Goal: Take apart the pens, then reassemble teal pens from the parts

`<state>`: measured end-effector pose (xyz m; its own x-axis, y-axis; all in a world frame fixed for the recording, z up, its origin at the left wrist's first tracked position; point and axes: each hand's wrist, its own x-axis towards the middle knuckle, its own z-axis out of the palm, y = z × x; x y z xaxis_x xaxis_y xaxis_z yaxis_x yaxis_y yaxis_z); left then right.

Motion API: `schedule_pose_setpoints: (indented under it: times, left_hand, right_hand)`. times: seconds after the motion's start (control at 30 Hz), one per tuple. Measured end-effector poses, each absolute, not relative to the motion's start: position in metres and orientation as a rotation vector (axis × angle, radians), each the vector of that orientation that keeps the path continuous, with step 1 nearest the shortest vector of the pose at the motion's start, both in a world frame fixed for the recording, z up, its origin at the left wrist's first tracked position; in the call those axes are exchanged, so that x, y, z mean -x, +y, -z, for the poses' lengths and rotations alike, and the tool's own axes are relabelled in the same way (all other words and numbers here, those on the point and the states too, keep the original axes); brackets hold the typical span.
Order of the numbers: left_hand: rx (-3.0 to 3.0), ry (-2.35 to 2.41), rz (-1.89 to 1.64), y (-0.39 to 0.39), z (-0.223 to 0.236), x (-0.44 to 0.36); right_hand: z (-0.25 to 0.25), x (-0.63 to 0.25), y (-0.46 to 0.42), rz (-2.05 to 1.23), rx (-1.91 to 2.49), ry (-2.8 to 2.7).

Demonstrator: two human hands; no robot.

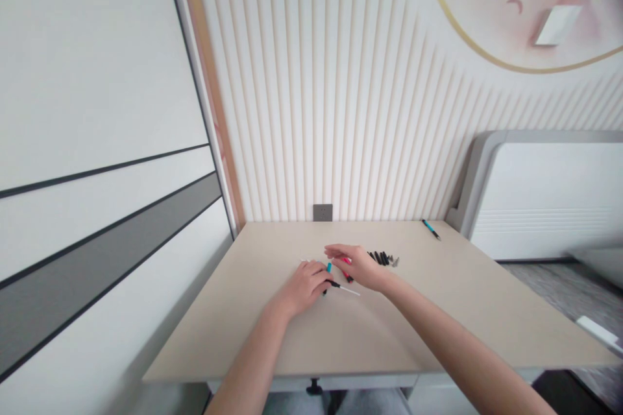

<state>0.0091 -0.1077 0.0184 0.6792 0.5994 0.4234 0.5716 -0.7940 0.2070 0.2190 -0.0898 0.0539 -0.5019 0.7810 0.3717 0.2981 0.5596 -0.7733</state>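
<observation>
Left hand (pixel 304 286), fingers curled against black-handled screwdriver (pixel 343 287), hold unclear, right hand (pixel 357 266), fingers open above red-handled screwdriver (pixel 347 277)

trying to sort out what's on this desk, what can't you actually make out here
All in the head view:
The left hand hides most of the black-handled tool.
The right hand partly covers the red pieces, so their shape is unclear.
The small black pieces are too small to identify.
The far teal-and-black piece is too small to identify.
The blurred grey shape is cut off by the right edge.
</observation>
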Motion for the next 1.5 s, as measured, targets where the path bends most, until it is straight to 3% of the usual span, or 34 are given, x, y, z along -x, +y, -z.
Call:
schedule_pose_setpoints:
  times: [0.23,0.77,1.03,1.5]
  left_hand:
    - [-2.817,1.007,-0.735,-0.108,-0.02,-0.009]
    - [-2.522,0.981,-1.14,-0.098,-0.015,-0.008]
    - [-2.495,1.414,-1.08,-0.095,-0.016,-0.002]
    - [-2.556,1.364,-0.991,-0.092,-0.01,0.001]
  right_hand:
    - [-0.046,-0.213,-0.092,-1.106,0.88,-2.01]
    - [-0.024,-0.223,-0.082,-1.197,0.796,-1.6]
    - [-0.007,-0.245,-0.097,-0.636,0.941,-1.909]
    - [0.0,-0.245,-0.099,-0.492,0.957,-2.075]
